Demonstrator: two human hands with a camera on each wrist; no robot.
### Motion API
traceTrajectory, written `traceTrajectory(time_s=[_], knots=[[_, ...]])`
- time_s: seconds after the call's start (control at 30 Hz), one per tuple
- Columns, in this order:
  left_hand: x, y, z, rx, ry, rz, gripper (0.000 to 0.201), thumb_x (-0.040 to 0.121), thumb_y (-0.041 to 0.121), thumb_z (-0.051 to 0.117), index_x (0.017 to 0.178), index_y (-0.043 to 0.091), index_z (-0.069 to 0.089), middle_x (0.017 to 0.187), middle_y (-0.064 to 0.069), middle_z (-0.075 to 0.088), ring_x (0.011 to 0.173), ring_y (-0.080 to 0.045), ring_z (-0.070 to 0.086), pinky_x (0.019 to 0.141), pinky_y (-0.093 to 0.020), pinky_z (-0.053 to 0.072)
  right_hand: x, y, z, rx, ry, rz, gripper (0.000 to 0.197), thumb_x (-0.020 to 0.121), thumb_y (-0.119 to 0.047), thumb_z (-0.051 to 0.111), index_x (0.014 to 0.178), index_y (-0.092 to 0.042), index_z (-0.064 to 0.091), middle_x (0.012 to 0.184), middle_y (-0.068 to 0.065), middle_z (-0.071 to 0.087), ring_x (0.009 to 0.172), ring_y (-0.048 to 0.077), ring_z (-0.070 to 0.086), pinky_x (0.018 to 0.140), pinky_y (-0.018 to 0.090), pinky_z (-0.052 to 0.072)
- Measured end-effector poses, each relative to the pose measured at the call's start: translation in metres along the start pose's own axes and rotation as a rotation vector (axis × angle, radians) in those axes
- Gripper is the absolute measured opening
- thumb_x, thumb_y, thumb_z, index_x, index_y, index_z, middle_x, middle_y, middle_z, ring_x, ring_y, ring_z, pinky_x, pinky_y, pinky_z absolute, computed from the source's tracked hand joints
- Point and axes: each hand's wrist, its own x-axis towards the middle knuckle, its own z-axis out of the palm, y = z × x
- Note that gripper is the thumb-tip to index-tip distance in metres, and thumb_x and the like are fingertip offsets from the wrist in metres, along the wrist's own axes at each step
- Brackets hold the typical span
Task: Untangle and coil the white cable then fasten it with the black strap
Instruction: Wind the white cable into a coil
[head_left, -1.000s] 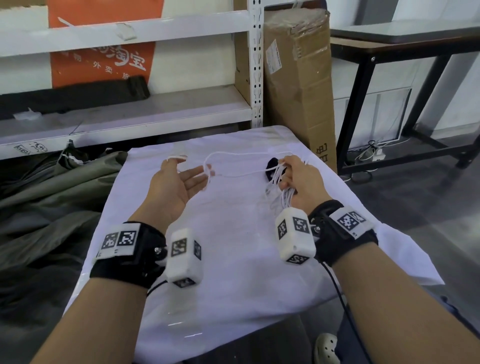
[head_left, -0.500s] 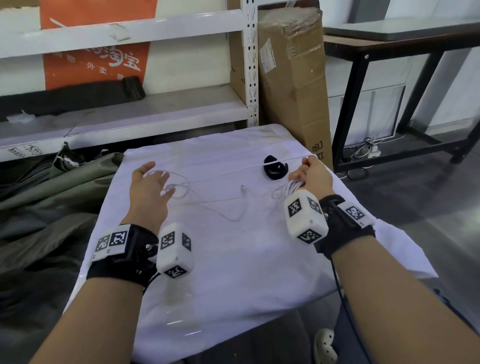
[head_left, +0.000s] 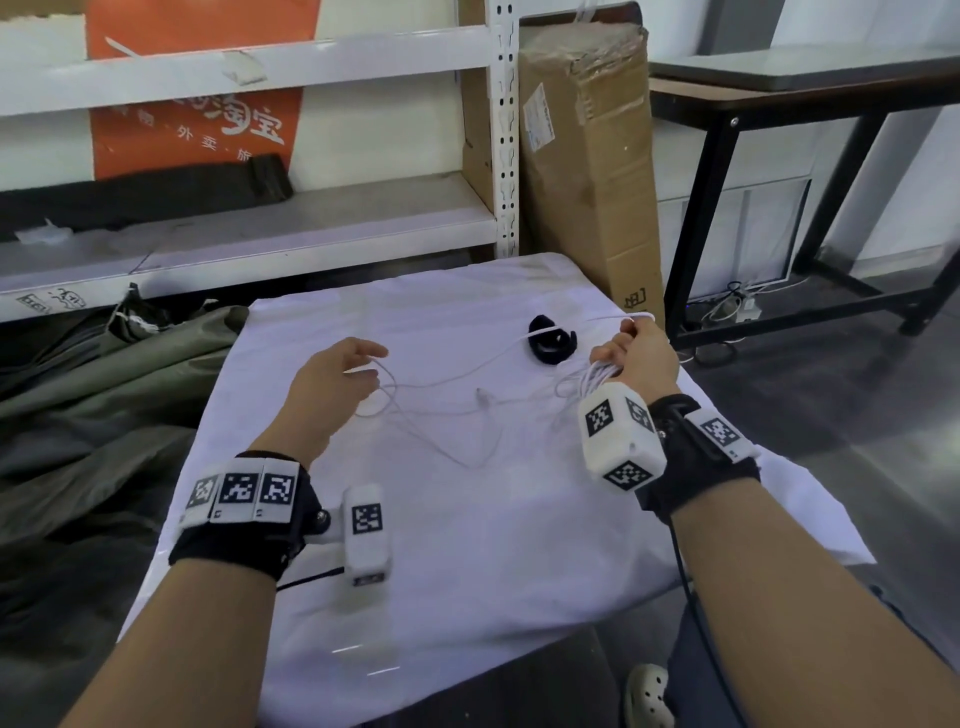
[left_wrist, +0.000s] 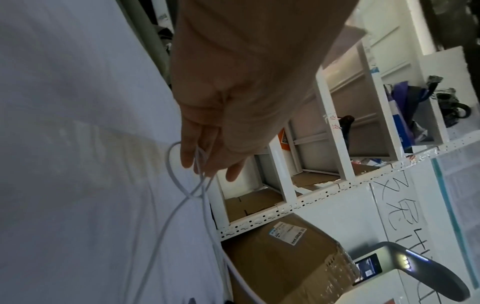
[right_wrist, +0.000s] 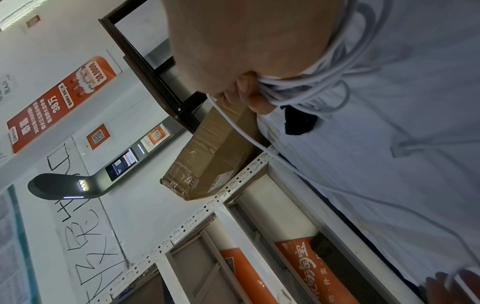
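A thin white cable (head_left: 470, 464) lies in loose loops across the white cloth (head_left: 467, 561). My right hand (head_left: 621, 345) grips a bundle of its coils (right_wrist: 324, 86) near the table's right edge, with one strand running out past the fingers. My left hand (head_left: 358, 366) hovers palm down over the left part of the cable. In the left wrist view a strand (left_wrist: 168, 222) is pinched between its nearly straight fingers (left_wrist: 187, 160), and a small loop hangs beside them. The black strap (head_left: 550, 340) lies curled on the cloth just left of my right hand and shows as a dark patch (right_wrist: 298, 123) below the right fingers.
A tall cardboard box (head_left: 587, 171) stands behind the table's far right corner. White metal shelving (head_left: 260, 223) runs along the back. A black-framed table (head_left: 779, 104) is at the right, and a green tarp (head_left: 78, 415) lies on the floor at the left.
My left hand has turned from palm up to palm down and dropped toward the cloth. The cable slack now lies on the table. My right hand has moved right, off the strap.
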Motion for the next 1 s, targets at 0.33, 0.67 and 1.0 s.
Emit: traceTrajectory(time_s=[0.33,0.67,1.0], knots=[[-0.003,0.001,-0.005,0.446,-0.036,-0.017,0.035,0.084,0.037,0.068,0.115,0.024,0.061,0.128,-0.008,0.050,0.098,-0.020,0.053,0.081,-0.027,0.038,0.001,-0.003,-0.001,0.015,-0.004,0.052,0.032,0.096,-0.008,0.037,0.065,-0.012,0.038,0.032,-0.006,0.023,0.025,0.010,0.021,0.033,0.013,0.027],[-0.018,0.037,0.014,0.217,-0.122,0.126,0.028,0.093,0.041,0.053,0.117,0.031,0.061,0.129,0.011,0.056,0.122,-0.008,0.048,0.089,-0.022,0.036,-0.010,0.012,0.013,-0.242,-0.271,0.169,0.038,0.100,-0.017,0.040,0.062,-0.017,0.036,0.036,-0.008,0.026,0.027,0.006,0.019,0.032,0.014,0.023],[-0.037,0.066,0.032,-0.126,-0.412,0.182,0.019,0.094,0.024,0.056,0.094,0.011,0.070,0.072,-0.001,0.064,0.064,-0.008,0.059,0.071,-0.018,0.050,-0.045,0.032,0.024,-0.720,-0.520,0.021,0.034,0.100,-0.020,0.044,0.066,-0.013,0.044,0.039,-0.008,0.028,0.034,0.007,0.023,0.038,0.018,0.026]])
